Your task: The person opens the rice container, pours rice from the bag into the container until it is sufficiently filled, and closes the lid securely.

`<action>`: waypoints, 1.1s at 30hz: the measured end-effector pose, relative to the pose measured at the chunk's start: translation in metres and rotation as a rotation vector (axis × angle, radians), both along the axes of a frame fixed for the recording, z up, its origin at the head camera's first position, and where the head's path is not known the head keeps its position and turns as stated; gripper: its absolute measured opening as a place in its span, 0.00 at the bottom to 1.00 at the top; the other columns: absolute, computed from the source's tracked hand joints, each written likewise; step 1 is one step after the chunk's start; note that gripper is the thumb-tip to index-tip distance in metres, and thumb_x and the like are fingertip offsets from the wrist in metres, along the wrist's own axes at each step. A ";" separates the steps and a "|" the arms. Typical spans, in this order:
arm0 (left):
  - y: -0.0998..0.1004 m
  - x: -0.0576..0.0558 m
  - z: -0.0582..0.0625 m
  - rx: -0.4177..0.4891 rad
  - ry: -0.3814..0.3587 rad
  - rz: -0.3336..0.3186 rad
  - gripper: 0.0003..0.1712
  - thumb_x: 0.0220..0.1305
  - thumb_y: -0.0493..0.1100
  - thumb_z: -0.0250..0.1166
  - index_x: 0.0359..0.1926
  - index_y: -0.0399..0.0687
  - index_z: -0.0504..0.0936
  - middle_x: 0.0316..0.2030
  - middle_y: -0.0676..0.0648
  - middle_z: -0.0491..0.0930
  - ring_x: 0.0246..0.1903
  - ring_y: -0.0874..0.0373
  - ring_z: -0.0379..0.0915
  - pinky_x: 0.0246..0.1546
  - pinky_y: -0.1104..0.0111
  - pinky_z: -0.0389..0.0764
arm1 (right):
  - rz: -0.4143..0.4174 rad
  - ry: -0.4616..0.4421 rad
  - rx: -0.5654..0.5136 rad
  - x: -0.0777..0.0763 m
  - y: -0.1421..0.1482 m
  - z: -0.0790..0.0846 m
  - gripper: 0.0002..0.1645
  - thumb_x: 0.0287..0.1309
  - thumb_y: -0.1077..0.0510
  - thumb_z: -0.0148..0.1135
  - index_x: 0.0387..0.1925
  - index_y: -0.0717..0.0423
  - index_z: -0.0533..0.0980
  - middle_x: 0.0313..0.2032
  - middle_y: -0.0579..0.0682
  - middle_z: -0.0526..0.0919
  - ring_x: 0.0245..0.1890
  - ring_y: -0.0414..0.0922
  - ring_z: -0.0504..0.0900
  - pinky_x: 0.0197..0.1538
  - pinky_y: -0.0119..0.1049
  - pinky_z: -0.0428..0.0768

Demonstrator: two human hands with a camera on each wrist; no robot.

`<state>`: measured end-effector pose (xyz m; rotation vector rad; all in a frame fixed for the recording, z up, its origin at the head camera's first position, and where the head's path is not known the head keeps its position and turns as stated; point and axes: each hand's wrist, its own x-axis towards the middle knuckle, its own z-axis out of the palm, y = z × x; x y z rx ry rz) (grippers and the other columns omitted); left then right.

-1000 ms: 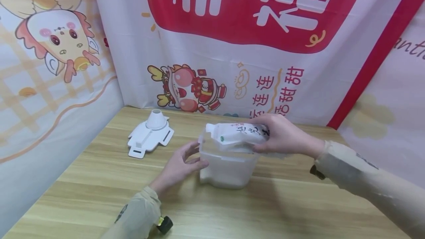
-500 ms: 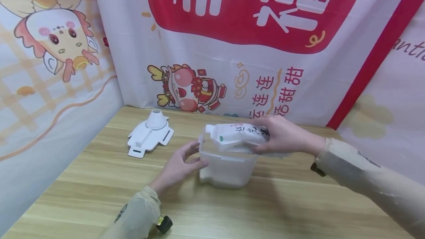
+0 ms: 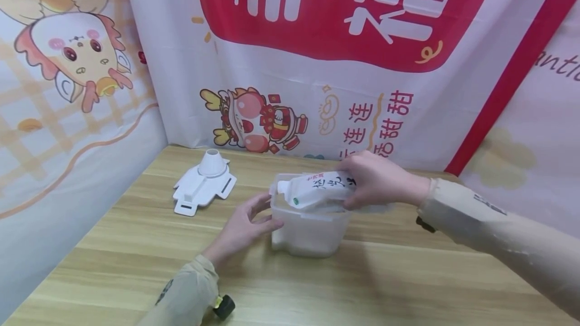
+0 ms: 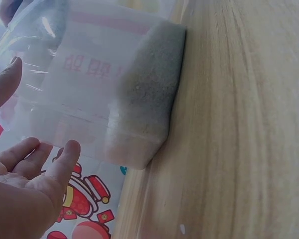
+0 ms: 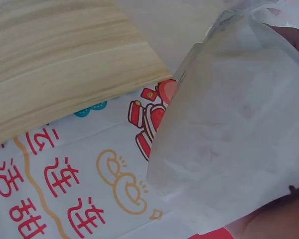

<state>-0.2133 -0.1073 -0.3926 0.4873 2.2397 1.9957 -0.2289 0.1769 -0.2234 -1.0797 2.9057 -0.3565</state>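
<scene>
Bag [image 3: 317, 192] of white plastic film, printed with dark and red characters, in the mouth of a translucent, box-shaped plastic container [image 3: 310, 235]

Head view: The right hand [image 3: 378, 180] grasps the bag from above, thumb on the near side. The bag slants, its lower left end within the container's rim. The left hand [image 3: 246, 223] touches the container's left side, fingers spread, not clenched. The container stands upright on a light wood-grain tabletop [image 3: 136, 265]. Well apart to the left lies a flat white plastic piece with a raised cone [image 3: 206, 182]. Behind hangs a white cloth with red lettering and cartoon figures [image 3: 181, 64]. Beige sleeves [image 3: 190, 291] cover both forearms.

Left wrist view: The left hand's thumb and fingers lie well apart against the container. Pale granular matter [image 4: 154, 74] shows through its lower wall.

Right wrist view: The bag's cloudy film fills the right side, with parts of the right hand at its edges; most fingers are hidden. The bag's contents cannot be told here.
</scene>
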 end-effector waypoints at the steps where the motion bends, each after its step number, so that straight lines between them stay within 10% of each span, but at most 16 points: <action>1: 0.000 0.000 0.000 -0.001 0.002 0.000 0.42 0.53 0.48 0.77 0.68 0.55 0.69 0.66 0.51 0.69 0.65 0.52 0.63 0.61 0.59 0.72 | 0.003 0.006 0.006 0.000 0.000 0.000 0.24 0.32 0.56 0.81 0.38 0.49 0.83 0.28 0.38 0.81 0.26 0.37 0.79 0.33 0.33 0.82; 33: 0.001 0.000 -0.002 -0.012 -0.002 0.005 0.43 0.54 0.51 0.76 0.69 0.54 0.68 0.67 0.49 0.68 0.66 0.51 0.62 0.63 0.54 0.70 | -0.088 0.033 -0.072 0.005 0.004 -0.009 0.34 0.35 0.55 0.82 0.50 0.53 0.82 0.40 0.46 0.84 0.37 0.42 0.80 0.42 0.40 0.82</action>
